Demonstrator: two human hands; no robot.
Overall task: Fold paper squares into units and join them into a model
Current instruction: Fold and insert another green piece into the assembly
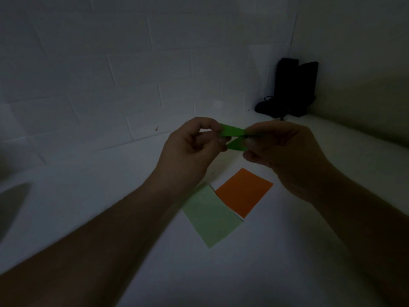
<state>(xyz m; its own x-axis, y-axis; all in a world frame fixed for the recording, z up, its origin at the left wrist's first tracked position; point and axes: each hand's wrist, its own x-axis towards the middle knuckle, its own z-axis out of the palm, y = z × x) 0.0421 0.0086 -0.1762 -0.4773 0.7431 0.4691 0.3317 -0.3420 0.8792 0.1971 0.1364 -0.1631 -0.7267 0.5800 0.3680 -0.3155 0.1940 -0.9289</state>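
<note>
Two bare forearms are reaching in from the near edge, the left one running up from the near left corner and the right one from the near right, and they are converging above the middle of a white table [88,196]. Between them, lying flat on the table, a pale green square [211,216] is sitting nearest, with an orange square [243,192] just beyond and to its right; the two are touching or slightly overlapping along one edge, and a sliver of white is showing at that seam. Farther up, both hands are holding a bright green paper [233,135] in the air above the table, well clear of the squares. The left hand [190,149] is curling its fingers inward, thumb and fingertips closing together on the paper's left end. The right hand [281,151] is pinching the right end, thumb and forefinger pressed together on it, the remaining fingers curled loosely underneath. The paper is showing as two green strips spreading apart toward the left, one above and one below, meeting at the right hand's pinch; how it is folded beyond that is too dim to tell. At the far right, where a white tiled wall [110,74] is meeting a plain side wall, a dark object [292,89] is standing on the table in the corner, its form unclear in the low light.
</note>
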